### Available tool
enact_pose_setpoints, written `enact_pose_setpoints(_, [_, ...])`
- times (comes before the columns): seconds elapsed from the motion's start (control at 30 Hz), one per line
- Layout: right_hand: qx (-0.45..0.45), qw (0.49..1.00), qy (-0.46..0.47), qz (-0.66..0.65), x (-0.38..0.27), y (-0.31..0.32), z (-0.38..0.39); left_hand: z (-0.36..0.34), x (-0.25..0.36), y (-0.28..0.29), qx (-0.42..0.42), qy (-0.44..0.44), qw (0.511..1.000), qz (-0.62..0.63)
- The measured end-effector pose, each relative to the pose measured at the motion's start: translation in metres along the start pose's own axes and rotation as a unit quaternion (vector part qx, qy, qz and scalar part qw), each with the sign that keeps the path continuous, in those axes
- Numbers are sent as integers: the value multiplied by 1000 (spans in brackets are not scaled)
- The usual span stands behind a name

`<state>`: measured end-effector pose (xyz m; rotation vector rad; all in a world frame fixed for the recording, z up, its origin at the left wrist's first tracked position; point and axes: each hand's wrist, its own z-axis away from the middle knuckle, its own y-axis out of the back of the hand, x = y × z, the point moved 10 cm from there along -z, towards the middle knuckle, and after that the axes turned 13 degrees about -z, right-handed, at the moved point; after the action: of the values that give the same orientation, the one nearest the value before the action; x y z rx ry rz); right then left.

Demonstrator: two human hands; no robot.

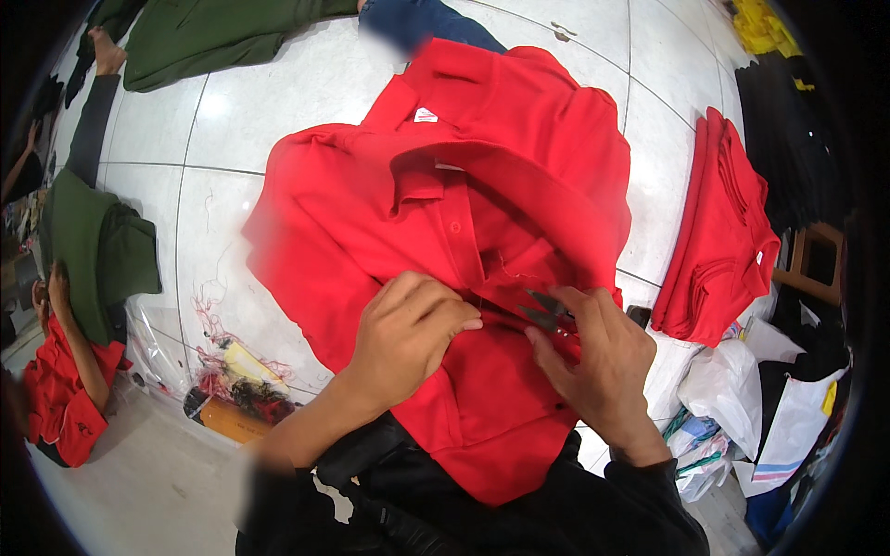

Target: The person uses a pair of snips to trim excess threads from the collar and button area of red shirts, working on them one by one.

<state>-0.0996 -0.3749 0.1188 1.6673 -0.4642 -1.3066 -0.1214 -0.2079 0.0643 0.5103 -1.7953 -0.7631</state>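
Observation:
A red collared shirt lies spread open across my lap and the floor, with a button placket, a small white label and loose threads showing. My left hand pinches the red fabric just below the placket, fingertips bent inward. A little to its right, my right hand grips small metal thread snips, their blades pointing toward the placket and the threads. Part of the snips is hidden by my fingers.
Folded red garments lie right, near dark clothing and white plastic bags. Thread scraps lie lower left. A co-worker's arm rests by green garments at left. More green cloth lies on the tiled floor.

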Motion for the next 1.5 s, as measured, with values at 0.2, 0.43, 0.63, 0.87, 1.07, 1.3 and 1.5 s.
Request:
enact_pose_setpoints(0.2, [2,999,-2,-42,12,-10,-15,-57,4,-1,-39,-190,972,-135])
enact_pose_setpoints(0.43, [-22,992,-77,-95,51,-19,1,-37,49,-4,-145,-265,909,-286])
enact_pose_setpoints(0.63, [13,982,-57,-179,30,-17,-13,32,60,-31,-191,-268,883,-335])
enact_pose_setpoints(0.87, [-97,977,-47,-183,27,-60,-41,25,35,-13,-87,-69,977,-181])
enact_pose_setpoints(1.07, [-66,937,-144,-310,41,-62,-39,2,-8,-3,55,49,996,-43])
enact_pose_setpoints(1.3, [-39,903,-203,-375,51,-67,-33,7,6,-6,143,-40,980,-129])
enact_pose_setpoints(1.5, [-23,917,-179,-357,47,-67,-35,11,-14,-20,131,0,991,2])
